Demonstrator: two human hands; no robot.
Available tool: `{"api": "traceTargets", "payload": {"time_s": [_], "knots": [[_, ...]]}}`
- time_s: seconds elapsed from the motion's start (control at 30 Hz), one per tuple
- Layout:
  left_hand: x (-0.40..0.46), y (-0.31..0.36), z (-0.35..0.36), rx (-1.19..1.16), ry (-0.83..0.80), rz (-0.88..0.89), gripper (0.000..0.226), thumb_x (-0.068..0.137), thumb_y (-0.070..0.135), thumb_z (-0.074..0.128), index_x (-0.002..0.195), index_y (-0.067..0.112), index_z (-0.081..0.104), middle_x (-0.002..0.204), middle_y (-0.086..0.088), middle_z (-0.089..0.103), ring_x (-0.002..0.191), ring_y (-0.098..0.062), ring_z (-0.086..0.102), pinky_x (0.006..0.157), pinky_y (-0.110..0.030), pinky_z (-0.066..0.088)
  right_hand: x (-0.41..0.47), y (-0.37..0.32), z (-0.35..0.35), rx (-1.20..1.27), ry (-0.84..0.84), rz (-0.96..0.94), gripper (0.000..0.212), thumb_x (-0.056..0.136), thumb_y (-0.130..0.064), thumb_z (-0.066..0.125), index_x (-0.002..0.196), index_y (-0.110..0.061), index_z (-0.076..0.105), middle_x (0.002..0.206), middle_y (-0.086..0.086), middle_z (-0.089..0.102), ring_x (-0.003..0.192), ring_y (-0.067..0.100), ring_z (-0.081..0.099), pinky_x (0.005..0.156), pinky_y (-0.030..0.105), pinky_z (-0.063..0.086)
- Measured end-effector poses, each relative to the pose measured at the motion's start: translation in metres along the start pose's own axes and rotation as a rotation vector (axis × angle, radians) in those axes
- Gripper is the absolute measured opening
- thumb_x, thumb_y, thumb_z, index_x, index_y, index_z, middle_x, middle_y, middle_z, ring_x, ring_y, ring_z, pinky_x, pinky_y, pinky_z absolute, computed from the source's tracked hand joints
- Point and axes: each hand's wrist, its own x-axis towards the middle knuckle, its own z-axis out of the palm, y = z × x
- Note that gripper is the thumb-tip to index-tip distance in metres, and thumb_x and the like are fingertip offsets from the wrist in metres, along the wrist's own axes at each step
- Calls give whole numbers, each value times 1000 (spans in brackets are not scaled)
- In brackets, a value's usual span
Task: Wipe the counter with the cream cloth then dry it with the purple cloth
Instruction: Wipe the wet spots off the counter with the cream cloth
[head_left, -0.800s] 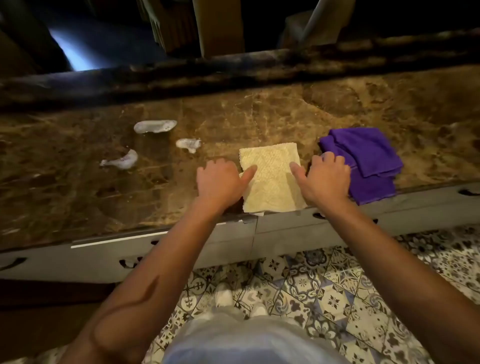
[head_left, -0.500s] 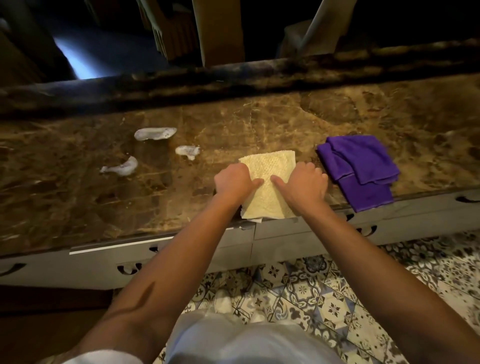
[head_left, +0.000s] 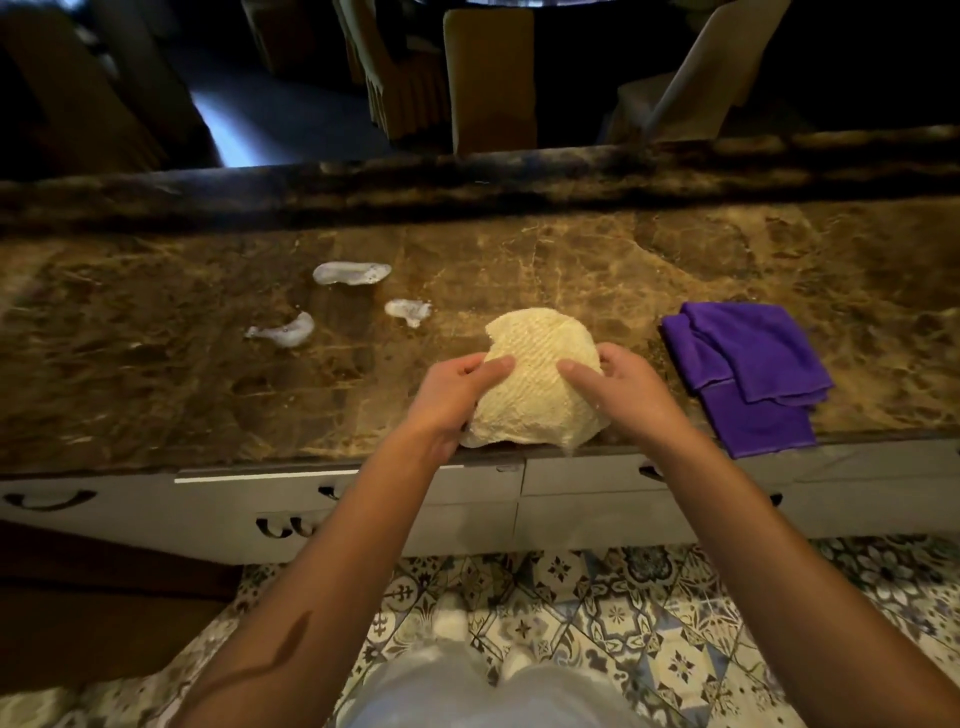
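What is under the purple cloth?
The purple cloth lies folded on the brown marble counter, its near corner reaching the front edge. Whatever is beneath its layers is covered; no bulge shows.

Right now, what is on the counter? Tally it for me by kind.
Cream cloth, held in both hands: 1
Purple cloth, lying folded: 1
White foam spills: 3
Total: 5
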Motion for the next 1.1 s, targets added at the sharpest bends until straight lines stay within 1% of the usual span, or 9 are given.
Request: {"api": "traceTargets", "payload": {"time_s": [0.2, 0.4, 0.47, 0.6, 0.67, 0.73, 0.9, 1.0, 1.1], "knots": [[-50, -8, -21, -296, -30, -37, 36, 96, 18, 64, 126, -3, 67, 124, -23, 72, 119, -37, 68, 106, -48, 51, -38, -32, 10, 378, -195, -118, 24, 98, -14, 63, 123, -15, 62, 107, 3, 78, 96, 18, 77, 73, 28, 62], [-78, -17, -39, -219, -51, -12, 63, 87, 57, 66, 132, 12, 67, 130, -14, 71, 124, -27, 67, 110, -44, 46, -47, -55, 31, 510, -268, -194, 24, 96, -15, 64, 119, -17, 61, 109, 2, 78, 98, 21, 76, 76, 35, 62], [-83, -13, -47, -224, -56, 15, 62, 89, 57, 64, 132, 12, 67, 131, -14, 71, 125, -28, 66, 109, -44, 46, -50, -61, 42, 504, -283, -238, 26, 90, -19, 67, 116, -17, 62, 107, -3, 77, 98, 17, 74, 83, 35, 62], [-89, 0, -71, -131, 14, 138, 35, 93, 37, 68, 110, 9, 78, 116, -16, 77, 111, -28, 73, 101, -46, 51, -47, -61, 68, 501, -308, -226, 34, 85, -25, 72, 118, -18, 64, 110, -1, 77, 102, 17, 74, 85, 33, 60], [-89, 6, -85, -114, 28, 195, 31, 93, 34, 68, 111, 12, 79, 116, -16, 77, 112, -31, 72, 104, -51, 51, -43, -61, 84, 520, -320, -180, 47, 81, -41, 80, 120, -20, 67, 116, 5, 77, 106, 24, 74, 84, 35, 60], [-88, 14, -98, -151, 26, 242, 27, 91, 28, 65, 111, 16, 79, 117, -15, 77, 112, -30, 72, 101, -47, 54, -40, -65, 102, 531, -341, -124, 67, 62, -62, 87, 114, -22, 72, 113, 6, 78, 101, 23, 75, 79, 31, 59], [-82, 36, -136, -198, -14, 314, 27, 91, 23, 64, 113, 27, 78, 120, -9, 77, 115, -26, 72, 99, -40, 56, -28, -82, 155, 655, -455, -6, 82, 45, -72, 87, 106, -18, 76, 104, 3, 80, 96, 16, 76, 78, 26, 59], [-75, 43, -164, -184, -51, 305, 27, 86, 30, 72, 112, 29, 79, 119, -7, 77, 113, -24, 72, 95, -37, 56, -20, -95, 182, 685, -466, 52, 82, 45, -77, 85, 107, -22, 77, 111, 6, 78, 103, 20, 74, 86, 33, 60], [-68, 44, -190, -187, -99, 287, 28, 87, 26, 69, 113, 26, 78, 119, -10, 77, 113, -26, 72, 92, -36, 57, -13, -105, 206, 587, -473, 121, 93, 58, -83, 73, 129, -24, 67, 130, 8, 71, 123, 25, 66, 108, 46, 50]]}}
